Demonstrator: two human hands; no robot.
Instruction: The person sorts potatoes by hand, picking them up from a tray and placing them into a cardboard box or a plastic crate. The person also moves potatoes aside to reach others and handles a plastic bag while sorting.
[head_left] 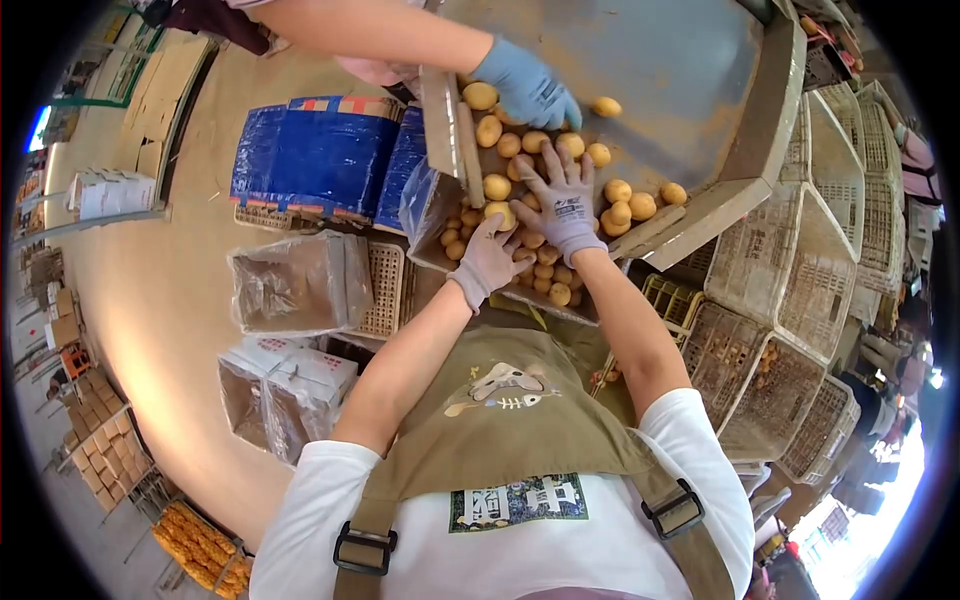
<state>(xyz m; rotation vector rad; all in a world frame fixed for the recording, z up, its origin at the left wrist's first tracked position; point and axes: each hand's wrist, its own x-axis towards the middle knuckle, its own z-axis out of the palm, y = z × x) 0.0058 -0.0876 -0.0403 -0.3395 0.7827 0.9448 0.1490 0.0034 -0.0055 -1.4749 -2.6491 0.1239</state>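
Observation:
Both of my hands wear pale grey gloves. My left hand (486, 262) is over the filled carton below the table's lip, fingers apart, its fingertips against a yellow-brown potato (499, 214). My right hand (563, 205) lies spread over potatoes at the table's edge, palm down. Round potatoes (548, 272) fill the lined carton (425, 215) beneath my hands. More potatoes (642, 206) lie on the metal sorting table (670, 80) to the right. A co-worker's blue-gloved hand (527, 85) reaches in from the top left, among the potatoes just beyond my right hand.
Wooden boards (745, 200) edge the table. Left of me stand a blue-wrapped stack of cartons (310, 155), a plastic-lined carton (300, 285) and another lined box (285, 390). Stacked plastic crates (775, 260) fill the right side. An orange-yellow heap (200, 550) is at the lower left.

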